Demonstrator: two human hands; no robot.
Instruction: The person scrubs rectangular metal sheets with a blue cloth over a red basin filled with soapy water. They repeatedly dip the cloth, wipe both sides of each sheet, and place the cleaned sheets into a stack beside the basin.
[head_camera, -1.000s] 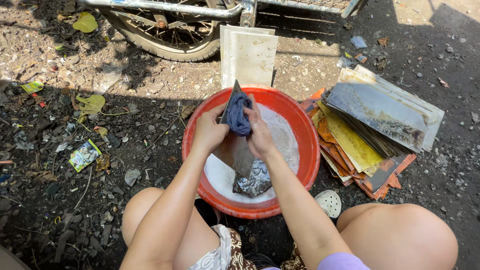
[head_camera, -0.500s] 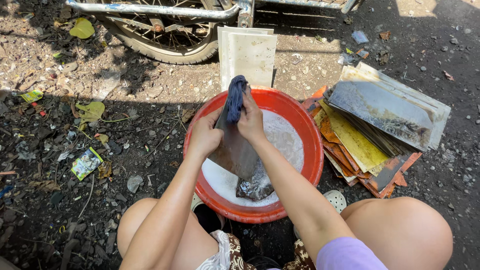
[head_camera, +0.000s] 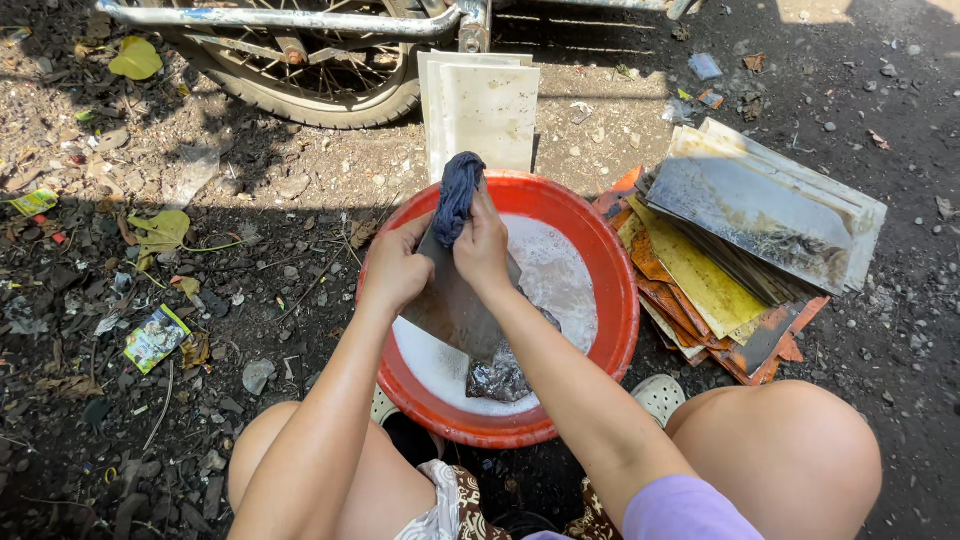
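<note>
The tile's (head_camera: 455, 305) lower end sinks into foamy water in the round red plastic basin (head_camera: 610, 300), beside something crumpled and hard to identify. The left hand (head_camera: 395, 268) clasps its 9 o'clock edge. The right hand (head_camera: 482, 245) presses a bunched blue cloth (head_camera: 458, 195) at 12 o'clock. Flat dirty tiles (head_camera: 740, 250) are stacked at 3 o'clock.

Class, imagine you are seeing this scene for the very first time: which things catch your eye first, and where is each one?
The red basin of soapy water sits in the middle, between the person's knees. Over it, the left hand steadies a dark flat tile while the right hand presses a blue cloth on its top edge. To the right lies a stack of dirty tiles; a wheel stands behind.
</note>
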